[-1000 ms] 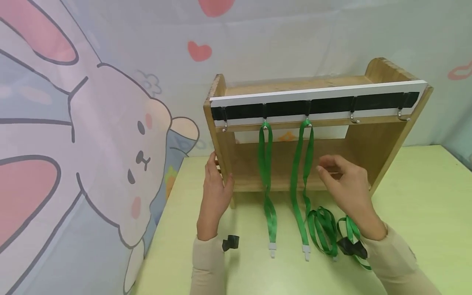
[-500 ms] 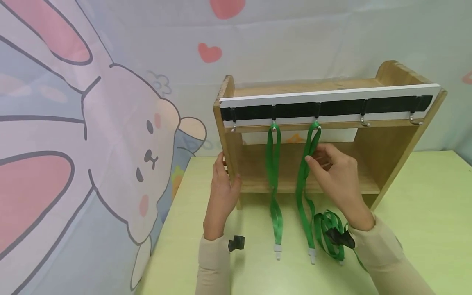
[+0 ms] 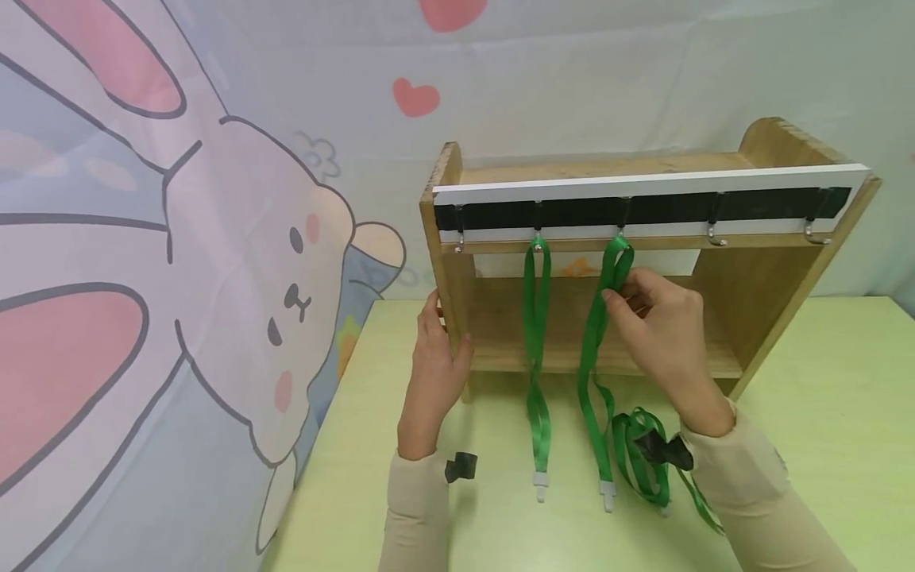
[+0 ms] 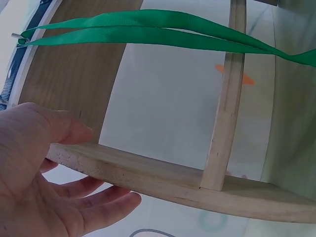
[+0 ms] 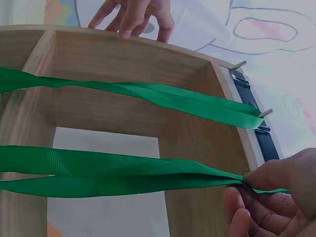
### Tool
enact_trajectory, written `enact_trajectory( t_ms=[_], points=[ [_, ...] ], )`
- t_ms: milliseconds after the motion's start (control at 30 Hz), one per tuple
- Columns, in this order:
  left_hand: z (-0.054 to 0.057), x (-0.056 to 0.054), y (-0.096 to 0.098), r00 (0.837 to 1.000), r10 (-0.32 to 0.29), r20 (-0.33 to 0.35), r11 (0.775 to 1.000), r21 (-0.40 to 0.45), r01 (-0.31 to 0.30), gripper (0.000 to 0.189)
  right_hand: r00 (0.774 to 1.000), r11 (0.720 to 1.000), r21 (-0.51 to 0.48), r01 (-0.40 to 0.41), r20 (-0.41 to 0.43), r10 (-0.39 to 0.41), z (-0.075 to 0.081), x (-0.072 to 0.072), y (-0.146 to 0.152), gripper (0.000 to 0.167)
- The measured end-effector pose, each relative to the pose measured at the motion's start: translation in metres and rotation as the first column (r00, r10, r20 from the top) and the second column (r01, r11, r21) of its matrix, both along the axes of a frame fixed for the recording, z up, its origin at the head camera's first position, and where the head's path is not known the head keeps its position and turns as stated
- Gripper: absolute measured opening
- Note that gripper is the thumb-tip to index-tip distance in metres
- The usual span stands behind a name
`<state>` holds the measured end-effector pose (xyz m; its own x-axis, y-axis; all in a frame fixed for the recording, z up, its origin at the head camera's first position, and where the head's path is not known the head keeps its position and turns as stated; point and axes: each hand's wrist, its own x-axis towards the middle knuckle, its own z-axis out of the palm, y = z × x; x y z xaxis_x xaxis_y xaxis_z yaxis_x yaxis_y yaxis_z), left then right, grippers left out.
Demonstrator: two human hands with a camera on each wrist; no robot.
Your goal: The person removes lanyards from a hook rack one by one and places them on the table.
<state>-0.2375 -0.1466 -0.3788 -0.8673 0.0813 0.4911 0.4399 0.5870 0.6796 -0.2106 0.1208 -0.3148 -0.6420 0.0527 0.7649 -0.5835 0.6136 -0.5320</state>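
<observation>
In the right wrist view, the right hand [image 3: 666, 330] hides the top of the held lanyard [image 3: 592, 338] and the hook behind it, and the frame's edge cuts the hand itself off. The thumb and forefinger pinch the ribbon tightly just below its hanging point; the other fingers are bent beneath. A coiled lanyard [image 3: 658, 486] lies on the table below these fingers, and a strap beside it runs under the right wrist, so whether the two are one piece cannot be told. The left thumb hides part of the shelf in the left wrist view, where the second lanyard [image 3: 531, 310] leaves the frame before its clip.

The left hand [image 3: 438, 373] straddles the left side panel [image 3: 446, 278], thumb on the inner side, fingers spread along the outer face.

The ribbons are green, with a fine woven ribbing and a slight sheen, folded into narrow loops and twisted partway down. Pale, stubby clips [image 3: 608, 496] end the two hanging ones, well below the pinching fingers. The wooden shelf [image 3: 743, 294] shows plain grain and rounded upper ends. Above the right fingertips, bent metal hooks [image 3: 809, 232] line a white board with a black band [image 3: 665, 212].
</observation>
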Motion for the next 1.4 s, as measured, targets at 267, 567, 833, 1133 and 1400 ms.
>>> enact_trajectory(
  t_ms=[267,567,833,1133,1400],
  points=[
    [-0.001,0.0,0.002,1.0,0.004,-0.02,1.0,-0.014,-0.004,0.07,1.0,1.0,-0.002,0.002,0.011,-0.002,-0.002,0.01,0.005,0.007],
    [-0.004,-0.002,0.002,0.998,0.004,-0.059,1.0,-0.023,-0.005,0.072,0.996,1.0,0.018,-0.02,0.084,0.019,-0.026,0.014,0.008,0.007],
    [-0.004,-0.002,0.004,0.999,0.014,-0.038,1.0,-0.011,-0.014,0.074,0.986,0.997,-0.015,-0.071,0.148,0.072,-0.05,0.02,0.006,0.009],
    [-0.002,-0.001,0.006,1.0,0.024,0.001,1.0,-0.015,-0.024,0.075,0.969,0.993,0.006,-0.116,0.219,0.112,-0.067,0.033,0.004,0.008],
    [-0.004,-0.002,0.005,0.999,0.012,-0.034,1.0,-0.015,-0.013,0.075,0.941,0.987,0.081,-0.137,0.322,0.104,-0.086,0.047,0.007,0.007]
  ],
)
